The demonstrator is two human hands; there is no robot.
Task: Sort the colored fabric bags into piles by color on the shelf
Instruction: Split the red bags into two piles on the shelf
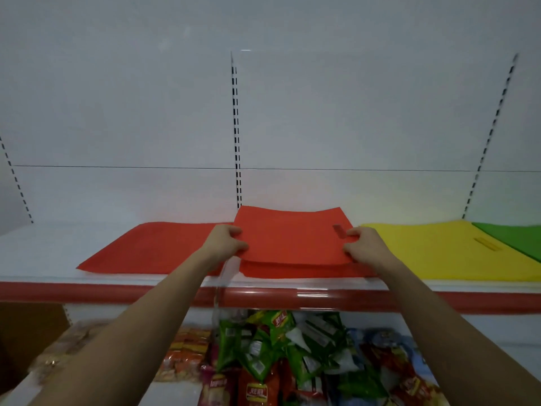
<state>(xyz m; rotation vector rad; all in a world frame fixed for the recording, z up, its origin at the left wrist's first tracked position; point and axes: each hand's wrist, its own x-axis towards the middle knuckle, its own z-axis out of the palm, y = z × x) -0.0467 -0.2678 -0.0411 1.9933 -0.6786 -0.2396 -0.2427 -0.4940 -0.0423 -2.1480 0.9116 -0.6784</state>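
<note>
Red fabric fills the middle of the shelf (44, 250): a top red bag (292, 235) lies on a red stack (307, 271), its near edge set back from the stack's. The left hand (227, 240) pinches its left edge and the right hand (361, 244) pinches its right edge. Another red bag (152, 249) lies flat to the left, tucked under the stack. A yellow bag (433, 250) lies just right, with a green bag (515, 238) overlapping its far corner. Bare white shelf stays open at the far left. Below the red shelf lip (87, 293), snack packets (281, 356) crowd the lower tier.
</note>
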